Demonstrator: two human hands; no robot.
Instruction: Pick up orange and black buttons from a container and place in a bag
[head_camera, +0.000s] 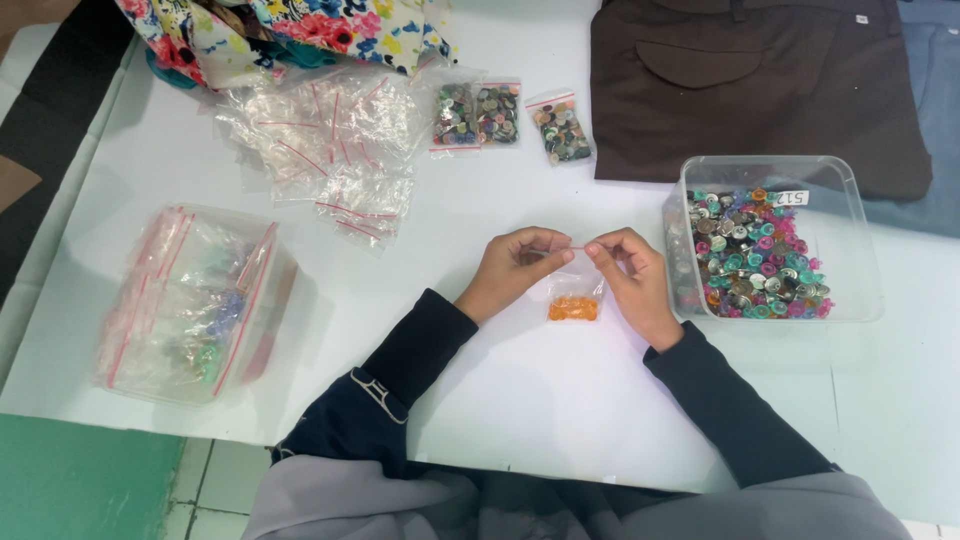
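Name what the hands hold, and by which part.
Both the left hand and the right hand pinch the top edge of a small clear bag of orange pieces.

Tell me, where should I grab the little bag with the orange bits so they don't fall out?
Pinch the small clear bag along its red-striped top edge, coming from above, as the left hand and right hand do. The orange bits sit at the bottom, so it probably hangs mouth-up that way.
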